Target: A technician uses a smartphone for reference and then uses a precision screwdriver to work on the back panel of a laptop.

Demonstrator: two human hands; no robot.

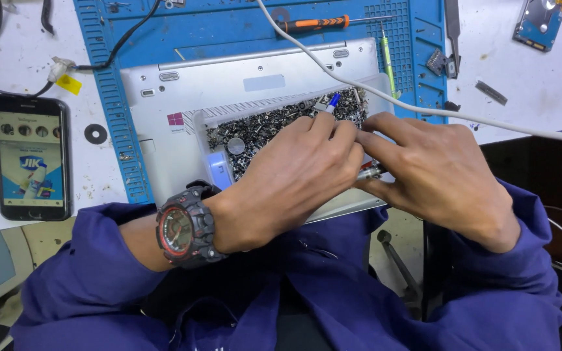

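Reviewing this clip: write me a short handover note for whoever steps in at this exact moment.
Left hand, with a wristwatch, is over the clear tray of small screws, fingers pinching a small blue-tipped tool.
Right hand meets the left at the tray's near edge; a small metal piece shows beneath its fingers, grip unclear.
The tray sits on the silver laptop, which lies bottom-up on the blue mat.
An orange-handled screwdriver lies on the mat; a phone to the left.
Done: laptop turned over, tray set on it.
Left: hands are mid-sort in the screws; base cover remains on.
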